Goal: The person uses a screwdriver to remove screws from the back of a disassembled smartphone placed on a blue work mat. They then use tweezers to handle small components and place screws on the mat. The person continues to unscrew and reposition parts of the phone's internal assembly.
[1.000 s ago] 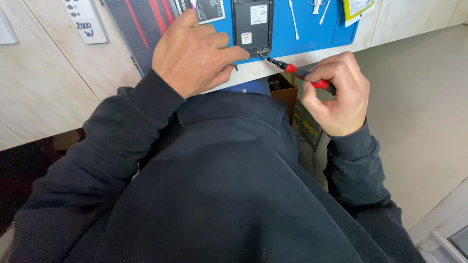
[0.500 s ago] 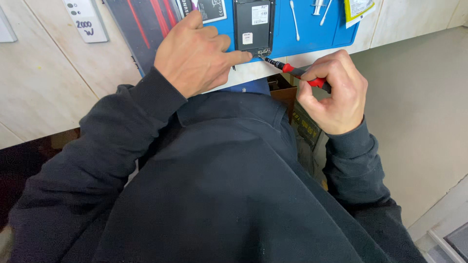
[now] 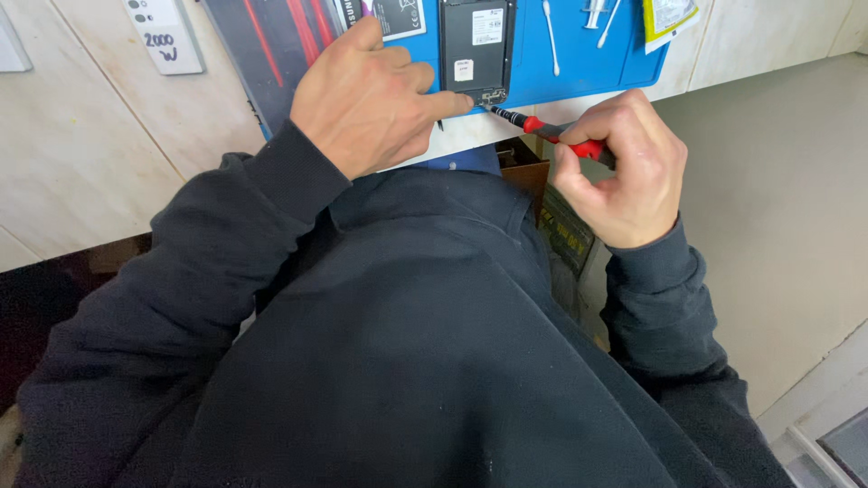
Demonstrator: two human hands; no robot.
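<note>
The opened phone (image 3: pixel 476 50) lies with its back cover off on the blue work mat (image 3: pixel 624 63), and its lower edge, nearest to the person, is where both hands meet. The right hand (image 3: pixel 624 172) is closed around a small screwdriver (image 3: pixel 551 134) with a red and black handle; thumb and fingers pinch the handle, and the thin shaft goes from this grip up and to the left, so that the tip rests at the bottom corner of the phone. The left hand (image 3: pixel 371 99) lies just on the other side of the tip. It does not hold anything: the fingers are loosely curled, and the stretched index finger presses on the lower edge of the phone to keep it steady.

To do this step well, I think the tip should sit fully in the screw head before turning (the screw itself is too small to see here), with the shaft in line with the screw, not so slanted. Light pressure along the shaft and slow turning with the fingertips would help, while the left finger stops the phone from sliding.

Beyond the grip, further on the mat, there are a cotton swab (image 3: pixel 551 38) and a syringe (image 3: pixel 593 13). To the left of the phone a flat battery (image 3: pixel 398 16) lies beside a dark mat with red stripes (image 3: pixel 271 45).
</note>
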